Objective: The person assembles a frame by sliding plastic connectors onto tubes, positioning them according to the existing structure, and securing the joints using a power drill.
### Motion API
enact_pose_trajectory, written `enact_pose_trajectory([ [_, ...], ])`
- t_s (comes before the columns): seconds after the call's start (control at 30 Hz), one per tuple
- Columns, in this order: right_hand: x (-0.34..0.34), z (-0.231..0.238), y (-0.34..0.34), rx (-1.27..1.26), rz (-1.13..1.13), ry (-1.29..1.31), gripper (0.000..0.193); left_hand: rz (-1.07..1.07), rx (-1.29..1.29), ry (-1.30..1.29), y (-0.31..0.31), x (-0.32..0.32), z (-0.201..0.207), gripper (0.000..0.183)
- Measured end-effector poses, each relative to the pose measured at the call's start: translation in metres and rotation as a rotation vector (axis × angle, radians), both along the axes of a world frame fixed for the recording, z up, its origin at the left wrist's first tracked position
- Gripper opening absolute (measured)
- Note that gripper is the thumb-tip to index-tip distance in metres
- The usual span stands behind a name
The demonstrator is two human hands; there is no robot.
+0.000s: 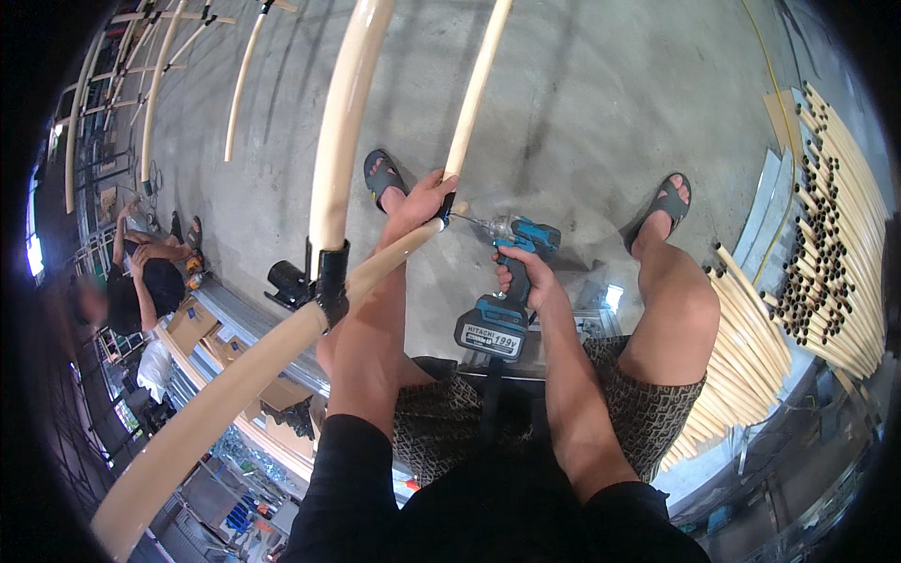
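Observation:
My right hand (pixel 531 274) is wrapped round the handle of a blue and black cordless drill (pixel 535 235), a battery pack at its base. The drill points left, its bit reaching the black joint (pixel 448 208) on the pipe frame. Close by that joint, my left hand (pixel 424 201) is closed round the lower end of a thin cream pipe (pixel 479 89). A long cream pipe (pixel 225 389) runs from there to the lower left, passing over my left forearm. Midway along it, a black connector (pixel 330 286) joins a thick cream pipe (pixel 347 122). The exact contact of the bit is too small to tell.
Stacked cream pipes (pixel 741 366) and a bundle with dark ends (pixel 826 244) lie at right. Another person (pixel 155 272) sits at far left, near cardboard boxes (pixel 188 324). Assembled pipe frames (pixel 148 89) stand at upper left. A yellow cable (pixel 781 84) crosses the concrete floor (pixel 601 103).

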State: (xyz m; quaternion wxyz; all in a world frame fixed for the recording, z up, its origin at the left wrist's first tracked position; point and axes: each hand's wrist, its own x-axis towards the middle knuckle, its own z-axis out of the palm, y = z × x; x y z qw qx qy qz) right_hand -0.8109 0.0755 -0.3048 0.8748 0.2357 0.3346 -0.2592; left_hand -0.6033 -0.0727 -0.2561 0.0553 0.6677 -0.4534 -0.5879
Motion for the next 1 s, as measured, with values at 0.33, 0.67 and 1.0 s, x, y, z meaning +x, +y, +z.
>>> enact_pose_trajectory([
  [0.33,0.008,0.007,0.005,-0.055,-0.003,0.129,0.025,0.272,-0.126,0.338,0.015,0.049,0.122,0.045],
  [0.67,0.015,0.020,0.027,-0.096,-0.188,0.396,0.020,0.473,-0.343,0.318,0.079,0.092,0.270,0.057],
  [1.0,-0.011,0.145,0.010,-1.020,-0.070,1.086,0.038,-0.068,-0.562,-0.106,0.048,0.050,0.309,0.060],
])
